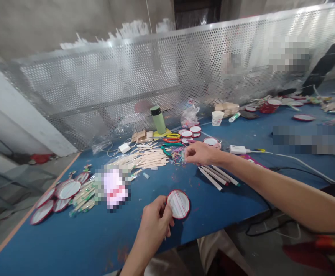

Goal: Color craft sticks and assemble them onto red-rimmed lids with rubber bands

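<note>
My left hand (155,219) pinches the edge of a small round white disc with a red rim (179,204), holding it above the front of the blue table. Thin streaks run across the face of the disc. Farther back, my right hand (199,153) has its fingers curled together at a pile of small coloured bands (179,156). Whatever lies between those fingertips is hidden. Several markers (215,177) lie just below my right wrist. Left of the bands, flat wooden sticks (153,157) are spread in a heap.
More red-rimmed discs (69,189) are piled at the left edge, beside bagged sticks (84,197). A green bottle (158,120), scissors (171,138) and a paper cup (217,118) stand or lie toward the perforated metal screen (104,84). A white charger (237,149) trails its cable rightward.
</note>
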`<state>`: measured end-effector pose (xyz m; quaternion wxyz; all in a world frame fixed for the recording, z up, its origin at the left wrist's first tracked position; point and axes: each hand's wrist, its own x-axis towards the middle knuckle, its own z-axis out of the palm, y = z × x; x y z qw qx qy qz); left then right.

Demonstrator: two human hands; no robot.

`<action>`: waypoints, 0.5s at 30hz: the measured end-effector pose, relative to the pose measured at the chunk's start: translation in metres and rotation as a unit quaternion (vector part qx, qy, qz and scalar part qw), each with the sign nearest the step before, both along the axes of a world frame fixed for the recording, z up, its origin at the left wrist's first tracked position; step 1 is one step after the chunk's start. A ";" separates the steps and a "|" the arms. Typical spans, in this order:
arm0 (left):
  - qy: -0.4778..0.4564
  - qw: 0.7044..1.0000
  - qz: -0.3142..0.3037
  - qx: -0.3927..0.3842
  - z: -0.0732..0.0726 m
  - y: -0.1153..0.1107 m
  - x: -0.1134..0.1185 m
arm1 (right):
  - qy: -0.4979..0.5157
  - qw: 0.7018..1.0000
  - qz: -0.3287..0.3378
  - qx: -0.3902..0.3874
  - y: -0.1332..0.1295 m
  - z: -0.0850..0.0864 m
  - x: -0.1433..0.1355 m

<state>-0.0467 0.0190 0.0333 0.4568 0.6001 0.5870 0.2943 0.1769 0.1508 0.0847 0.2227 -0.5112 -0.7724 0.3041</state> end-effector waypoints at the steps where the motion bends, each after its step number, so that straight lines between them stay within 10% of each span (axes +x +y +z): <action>1: 0.008 1.000 -0.005 0.000 0.001 0.000 0.000 | 0.025 1.000 0.000 -0.016 -0.005 0.000 0.000; 15: 0.158 0.982 -0.065 0.083 0.023 0.002 -0.005 | -0.158 0.981 -0.082 0.075 0.036 0.013 -0.017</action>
